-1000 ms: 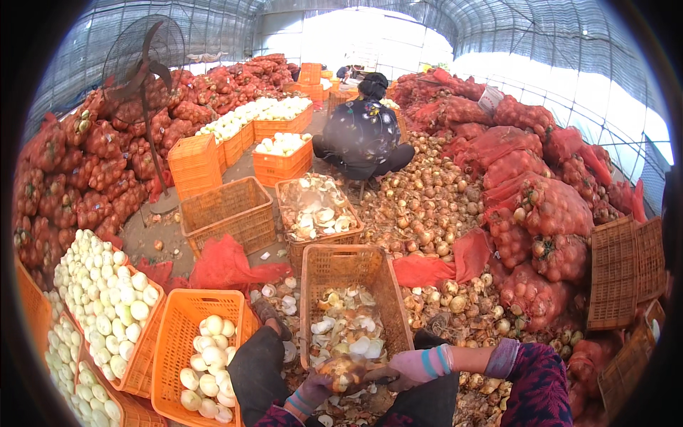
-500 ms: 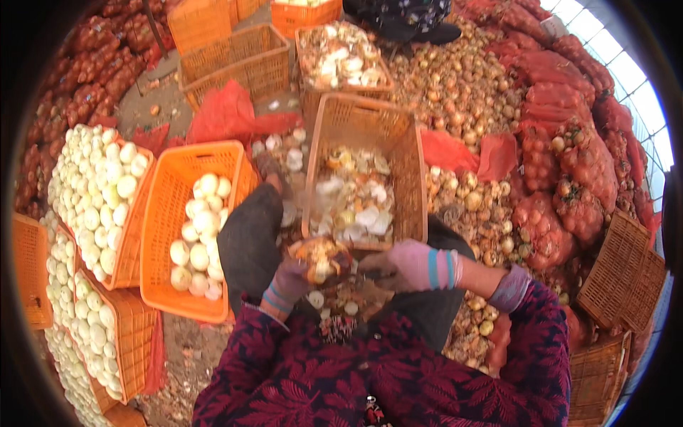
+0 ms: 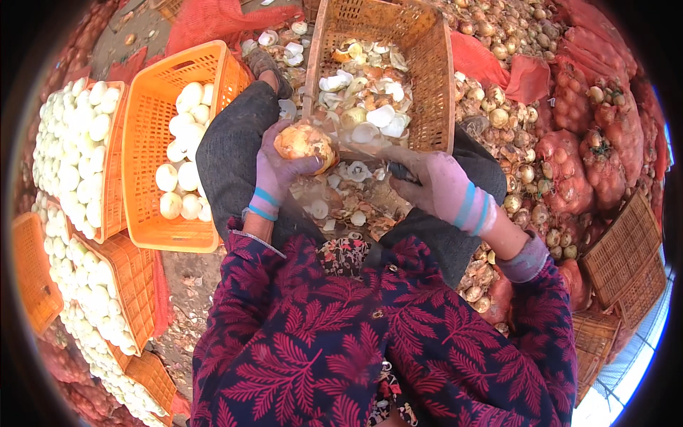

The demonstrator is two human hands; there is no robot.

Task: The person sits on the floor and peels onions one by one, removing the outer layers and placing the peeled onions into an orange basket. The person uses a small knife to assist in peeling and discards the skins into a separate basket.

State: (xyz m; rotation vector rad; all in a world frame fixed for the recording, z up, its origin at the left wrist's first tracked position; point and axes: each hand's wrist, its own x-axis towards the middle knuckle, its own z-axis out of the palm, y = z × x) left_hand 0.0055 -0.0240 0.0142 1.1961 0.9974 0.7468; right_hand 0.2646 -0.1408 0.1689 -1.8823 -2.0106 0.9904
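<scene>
My left hand [image 3: 283,160], in a lilac glove with blue bands, grips a partly skinned onion [image 3: 303,142] between my knees. Just right of it my right hand [image 3: 434,181], gloved alike, is closed on a dark-handled knife [image 3: 397,169]; the blade is blurred. A brown crate [image 3: 447,78] in front holds loose skins and white scraps. An orange crate [image 3: 139,228] by my left leg holds several peeled onions [image 3: 186,174]. More skins [image 3: 356,213] lie under my hands.
Crates heaped with peeled onions [image 3: 78,153] line the left. Unpeeled onions [image 3: 498,114] lie loose on the right, with red mesh sacks [image 3: 605,149] beside them and brown crates [image 3: 615,252] at the lower right. A red net [image 3: 206,28] lies beyond the orange crate.
My view has tilted sharply down, so the co-worker and tunnel's far end have left it. The onion in my left hand is lifted and turned, beside the crate's near end.
</scene>
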